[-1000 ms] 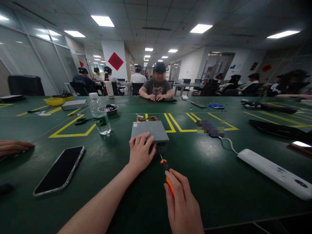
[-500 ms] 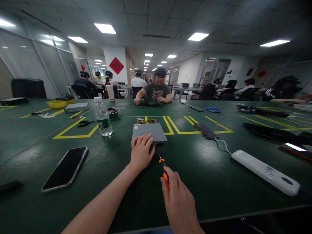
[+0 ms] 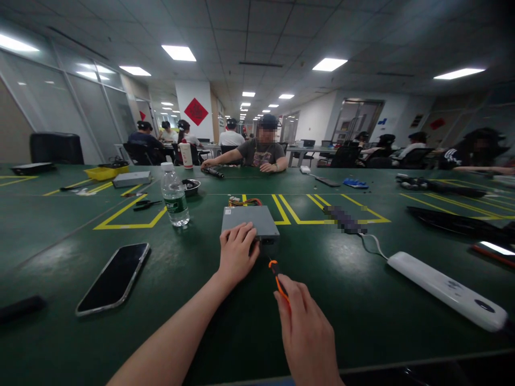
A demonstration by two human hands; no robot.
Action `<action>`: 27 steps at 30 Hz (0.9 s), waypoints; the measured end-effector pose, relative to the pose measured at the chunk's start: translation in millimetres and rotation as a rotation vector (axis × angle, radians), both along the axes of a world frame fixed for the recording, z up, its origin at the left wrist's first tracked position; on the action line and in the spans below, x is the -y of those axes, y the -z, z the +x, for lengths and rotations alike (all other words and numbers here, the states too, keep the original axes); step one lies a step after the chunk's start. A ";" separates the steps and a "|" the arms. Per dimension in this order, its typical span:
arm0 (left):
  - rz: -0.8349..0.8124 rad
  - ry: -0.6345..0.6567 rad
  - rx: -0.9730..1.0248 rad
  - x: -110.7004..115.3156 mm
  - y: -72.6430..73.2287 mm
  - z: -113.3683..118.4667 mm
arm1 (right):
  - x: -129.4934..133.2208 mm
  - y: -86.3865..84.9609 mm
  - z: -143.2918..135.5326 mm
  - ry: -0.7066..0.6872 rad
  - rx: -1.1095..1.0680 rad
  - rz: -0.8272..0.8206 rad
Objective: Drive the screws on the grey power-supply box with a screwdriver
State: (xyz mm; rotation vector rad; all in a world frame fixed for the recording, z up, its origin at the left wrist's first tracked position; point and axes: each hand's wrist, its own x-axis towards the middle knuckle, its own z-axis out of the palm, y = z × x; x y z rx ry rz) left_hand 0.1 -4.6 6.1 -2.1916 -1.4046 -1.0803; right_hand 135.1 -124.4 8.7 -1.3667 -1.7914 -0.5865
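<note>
A grey metal computer power supply point(image 3: 261, 219) lies flat on the green table, its bundle of coloured wires point(image 3: 247, 202) at the far side. My left hand point(image 3: 237, 254) holds it at the near left, fingers over the top and thumb down by the near face. In my right hand point(image 3: 308, 327) is an orange-and-black screwdriver point(image 3: 276, 269), fingers wrapped round the handle. Its thin shaft points up toward the near face of the power supply. Whether the tip touches it I cannot tell.
Left of the power supply stand a water bottle point(image 3: 175, 198) and a metal bowl point(image 3: 192, 186); a phone point(image 3: 115, 279) lies nearer. At right are a white power strip point(image 3: 446, 289) and a blurred-out dark object point(image 3: 345, 220). A co-worker point(image 3: 263, 147) sits across the table.
The view has shifted slightly. My left hand stays on the power supply, and the screwdriver is drawn back a little to the right. The person opposite has stretched an arm out to the left.
</note>
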 end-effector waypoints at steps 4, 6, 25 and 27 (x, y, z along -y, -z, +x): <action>-0.005 0.000 0.001 -0.2 0.3 0.3 | 0.9 3.7 0.7 0.015 0.007 -0.044; -0.005 0.002 0.004 -0.1 0.2 0.5 | 3.3 11.0 -3.6 0.025 0.056 -0.032; -0.014 0.010 -0.006 0.3 0.4 0.1 | -2.2 9.2 -4.8 -0.108 0.063 0.078; -0.015 0.006 -0.010 -0.2 0.8 0.2 | -5.4 4.3 -1.5 -0.055 0.050 0.081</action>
